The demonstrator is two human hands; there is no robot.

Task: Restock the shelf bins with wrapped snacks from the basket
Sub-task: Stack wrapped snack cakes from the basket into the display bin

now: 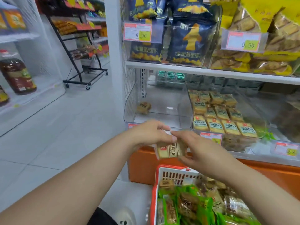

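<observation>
We hold one wrapped snack (170, 150) between both hands — left hand (151, 133) and right hand (199, 148) pinching it — above the basket (162, 176), the clear bin (155, 104) at twelve o'clock.

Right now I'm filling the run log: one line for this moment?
phase: transfer | left hand + right hand: hold wrapped snack | above basket | clear bin: one snack

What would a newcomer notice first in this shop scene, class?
Both hands meet at the centre: the left hand and right hand hold a tan snack between them, above the basket of wrapped snacks at the lower right. Just behind, a clear bin holds only one packet, beside a bin of neat yellow packets.
</observation>
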